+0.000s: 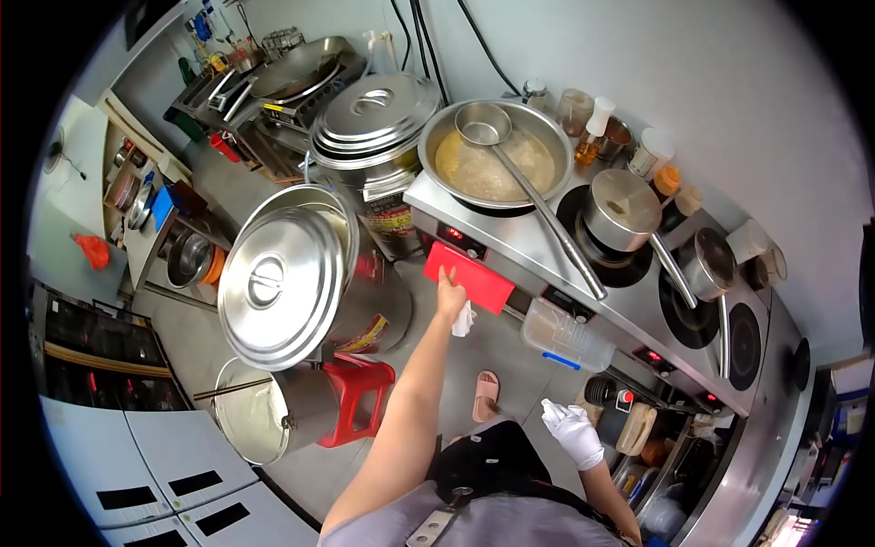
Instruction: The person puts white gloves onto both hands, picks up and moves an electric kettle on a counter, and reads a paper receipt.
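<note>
My left hand [448, 299], bare and stretched forward, is closed with its fingertips over the near edge of a flat red rectangular piece [474, 278] in front of the counter. A crumpled white piece [465, 320], like a glove or tissue, hangs beside that hand; whether the hand grips it is not clear. In a white glove, my right hand [572, 432] is held low on the right, fingers loosely out and nothing visible in them. Near it are a clear plastic bin [567, 335] with a blue latch and a dark bottle [603, 394] with a red cap.
On the counter a ladle [547, 214] lies across a wide pan of broth [437, 150], beside saucepans [622, 210]. Large lidded pots [283, 283] stand left. A bucket [264, 410] with sticks across it adjoins a red stool [369, 392]. Open shelves [665, 447] are right.
</note>
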A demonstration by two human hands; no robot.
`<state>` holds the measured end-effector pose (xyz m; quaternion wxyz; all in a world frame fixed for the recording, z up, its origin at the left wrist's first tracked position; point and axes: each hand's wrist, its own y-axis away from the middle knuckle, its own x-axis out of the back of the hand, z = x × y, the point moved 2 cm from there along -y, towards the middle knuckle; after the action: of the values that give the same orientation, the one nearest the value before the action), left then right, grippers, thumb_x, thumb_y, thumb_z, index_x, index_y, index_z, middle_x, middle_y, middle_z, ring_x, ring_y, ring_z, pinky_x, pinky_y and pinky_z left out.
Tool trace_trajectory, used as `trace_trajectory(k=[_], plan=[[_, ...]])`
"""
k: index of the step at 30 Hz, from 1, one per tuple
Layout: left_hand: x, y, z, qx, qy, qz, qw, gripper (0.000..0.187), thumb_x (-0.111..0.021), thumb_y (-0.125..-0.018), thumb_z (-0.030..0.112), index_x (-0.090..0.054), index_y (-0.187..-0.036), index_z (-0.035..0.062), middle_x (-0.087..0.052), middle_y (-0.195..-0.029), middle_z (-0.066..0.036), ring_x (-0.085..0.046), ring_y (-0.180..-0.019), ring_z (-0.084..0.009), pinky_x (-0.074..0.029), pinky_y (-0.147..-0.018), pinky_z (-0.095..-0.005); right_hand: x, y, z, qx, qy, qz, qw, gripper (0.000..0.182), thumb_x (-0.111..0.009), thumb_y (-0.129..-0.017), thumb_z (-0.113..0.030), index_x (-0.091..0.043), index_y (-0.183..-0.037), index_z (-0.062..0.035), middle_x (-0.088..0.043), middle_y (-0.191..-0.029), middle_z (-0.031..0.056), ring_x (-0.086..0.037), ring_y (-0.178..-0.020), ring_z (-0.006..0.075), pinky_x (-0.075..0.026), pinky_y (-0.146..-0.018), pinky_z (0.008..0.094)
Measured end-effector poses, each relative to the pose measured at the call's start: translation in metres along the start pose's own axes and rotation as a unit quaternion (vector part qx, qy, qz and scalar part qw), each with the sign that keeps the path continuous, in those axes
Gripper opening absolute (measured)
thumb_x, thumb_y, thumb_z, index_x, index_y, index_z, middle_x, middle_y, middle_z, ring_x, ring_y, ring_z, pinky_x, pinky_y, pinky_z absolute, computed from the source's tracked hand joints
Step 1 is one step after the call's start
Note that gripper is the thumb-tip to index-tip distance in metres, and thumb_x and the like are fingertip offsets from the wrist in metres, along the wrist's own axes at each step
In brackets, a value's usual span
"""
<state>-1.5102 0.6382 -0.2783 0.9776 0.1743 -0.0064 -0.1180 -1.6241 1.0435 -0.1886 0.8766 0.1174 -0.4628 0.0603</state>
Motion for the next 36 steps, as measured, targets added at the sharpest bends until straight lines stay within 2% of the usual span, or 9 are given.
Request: trace_trajectory(k=[2,11,17,20,23,27,30,31,36], plan=[[-0.014,-0.027,0.003,0.021,0.024,0.011,0.999,0.084,-0.037,-0.077,-0.015,-0.008,-0.153,0.0056,-0.035,-0.152,-0.012,-0.062,-0.103,-0.0221,-0.051,-0.074,-0.0261,-0.010,-0.010,0.019,-0.050,-0.230,-0.007,0.972,0.045,-0.048,-0.091,-0.022,-0.046,-0.136,-0.0152,-0.055,-0.135,-0.0028,-0.058,-0.110,0.0117,-0.042,-0.090,0.0347],[-0.033,-0.081,0.003,0.055,0.060,0.055,0.995,0.085,-0.033,-0.076,-0.016,-0.009,-0.154,0.0073,-0.039,-0.151,-0.009,-0.056,-0.112,-0.0192,-0.047,-0.082,-0.0238,-0.046,-0.049,0.084,-0.033,-0.279,0.008,0.960,0.038,-0.050,-0.095,-0.029,-0.052,-0.129,-0.0135,-0.066,-0.114,-0.0012,-0.065,-0.093,0.0148,-0.047,-0.079,0.0333],[-0.012,-0.053,-0.001,0.025,-0.047,0.187,0.981,0.037,-0.057,-0.088,0.000,-0.048,-0.124,-0.0024,-0.064,-0.097,-0.011,-0.060,-0.084,-0.0178,-0.049,-0.073,-0.0306,-0.055,-0.077,0.098,-0.024,-0.300,0.043,0.953,0.040,-0.049,-0.096,-0.031,-0.051,-0.131,-0.0119,-0.065,-0.118,0.0005,-0.062,-0.097,0.0131,-0.044,-0.085,0.0308],[-0.021,0.033,0.044,-0.115,-0.097,-0.004,0.989,0.018,-0.062,-0.092,0.016,-0.064,-0.094,-0.0012,-0.061,-0.070,0.000,-0.051,-0.061,-0.0084,-0.044,-0.056,-0.0265,-0.069,-0.086,0.086,-0.184,-0.628,0.036,0.755,0.046,-0.040,-0.101,-0.030,-0.042,-0.139,-0.0058,-0.063,-0.122,0.0075,-0.060,-0.106,0.0173,-0.043,-0.092,0.0319],[-0.041,0.133,0.087,-0.166,-0.095,-0.175,0.966,0.013,-0.068,-0.088,0.014,-0.067,-0.092,0.0015,-0.059,-0.077,-0.001,-0.048,-0.058,-0.0066,-0.037,-0.050,-0.0247,-0.034,-0.125,0.069,-0.378,-0.878,0.061,0.288,0.047,-0.031,-0.104,-0.023,-0.036,-0.144,0.0004,-0.060,-0.127,0.0121,-0.057,-0.115,0.0184,-0.043,-0.098,0.0328],[-0.040,0.220,0.144,-0.268,-0.215,-0.181,0.922,0.017,-0.074,-0.083,0.011,-0.065,-0.093,0.0013,-0.058,-0.075,0.000,-0.045,-0.055,-0.0043,-0.035,-0.048,-0.0232,0.034,-0.165,0.084,-0.266,-0.801,0.055,0.533,0.050,-0.035,-0.103,-0.025,-0.031,-0.146,-0.0009,-0.051,-0.138,0.0144,-0.054,-0.120,0.0220,-0.039,-0.103,0.0300],[-0.025,0.247,0.142,-0.097,-0.081,-0.156,0.980,0.019,-0.074,-0.083,0.012,-0.061,-0.092,0.0005,-0.059,-0.075,0.001,-0.044,-0.055,-0.0020,-0.034,-0.047,-0.0216,0.117,-0.168,0.093,-0.322,-0.832,0.037,0.449,0.049,-0.040,-0.100,-0.020,-0.033,-0.145,-0.0025,-0.047,-0.141,0.0172,-0.051,-0.122,0.0233,-0.041,-0.101,0.0303],[-0.018,0.253,0.143,-0.126,-0.093,-0.150,0.976,0.021,-0.074,-0.083,0.011,-0.059,-0.091,0.0007,-0.059,-0.075,0.001,-0.044,-0.055,-0.0004,-0.034,-0.047,-0.0201,0.113,-0.164,0.078,-0.274,-0.617,0.153,0.722,0.048,-0.038,-0.101,-0.020,-0.033,-0.145,-0.0020,-0.050,-0.136,0.0210,-0.055,-0.116,0.0273,-0.044,-0.095,0.0331],[0.017,0.292,0.150,-0.140,-0.114,-0.112,0.977,0.019,-0.072,-0.086,0.014,-0.060,-0.091,-0.0004,-0.061,-0.072,0.000,-0.047,-0.057,-0.0026,-0.037,-0.049,-0.0209,0.166,-0.136,0.049,-0.346,-0.727,0.075,0.589,0.050,-0.034,-0.102,-0.032,-0.037,-0.139,0.0028,-0.061,-0.100,0.0276,-0.058,-0.092,0.0409,-0.046,-0.082,0.0433]])
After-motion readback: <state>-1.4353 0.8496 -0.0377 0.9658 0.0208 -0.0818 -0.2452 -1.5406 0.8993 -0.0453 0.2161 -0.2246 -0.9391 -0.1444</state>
